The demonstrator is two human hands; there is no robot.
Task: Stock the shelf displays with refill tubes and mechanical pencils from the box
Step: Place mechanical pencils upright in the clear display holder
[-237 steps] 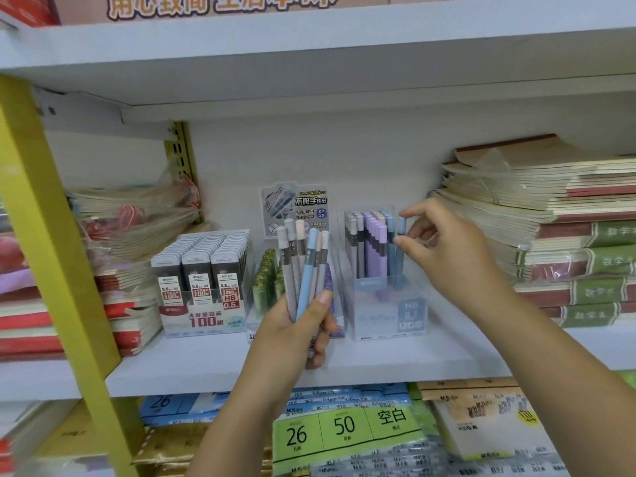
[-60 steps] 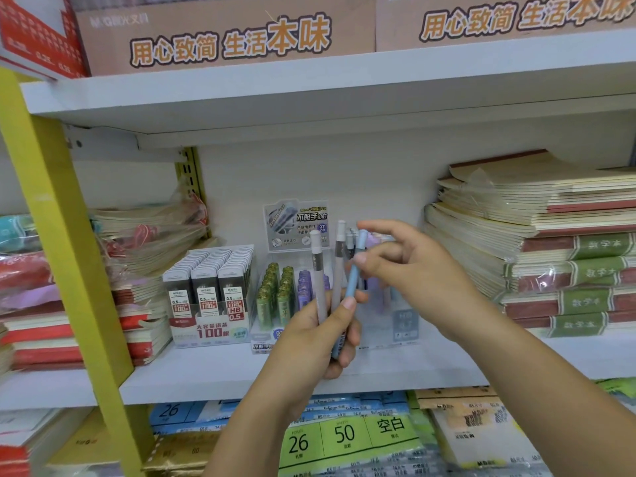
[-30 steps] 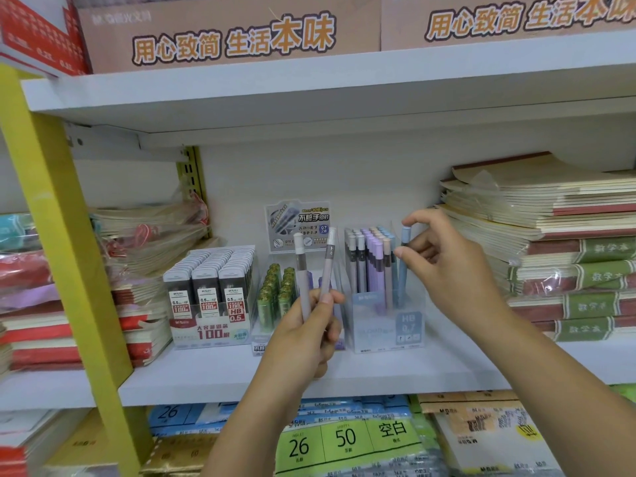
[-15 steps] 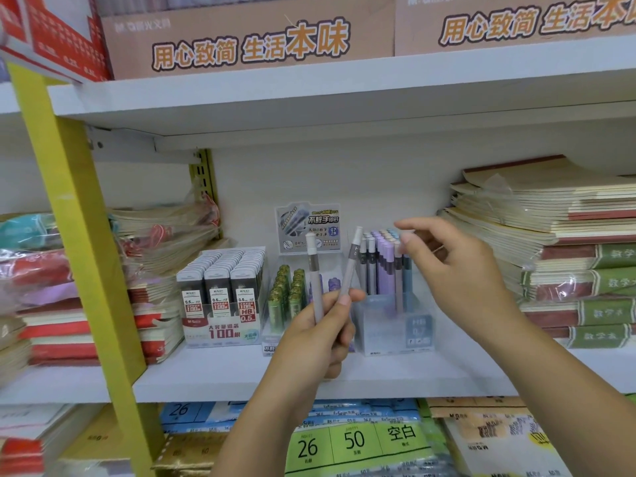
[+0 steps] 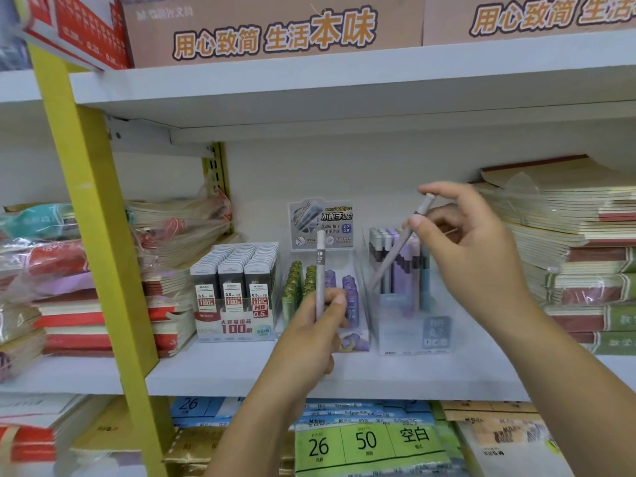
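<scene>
My left hand (image 5: 315, 325) grips one pale grey mechanical pencil (image 5: 320, 270) upright in front of the refill tube display (image 5: 354, 335). My right hand (image 5: 471, 246) pinches a second grey pencil (image 5: 401, 244) near its top, tilted with its tip down over the clear pencil holder (image 5: 413, 335). That holder is packed with purple, blue and dark pencils. Green and purple refill tubes (image 5: 299, 284) stand in the display left of it.
A white box of 0.5 HB lead cases (image 5: 237, 290) stands left of the tubes on the white shelf (image 5: 213, 373). Stacked notebooks (image 5: 568, 256) fill the right, wrapped books (image 5: 79, 287) the left. A yellow upright (image 5: 103, 256) crosses the left side.
My right hand took one of the two pencils from my left hand and carries it, tilted, over the clear holder. My left hand now holds a single pencil.
</scene>
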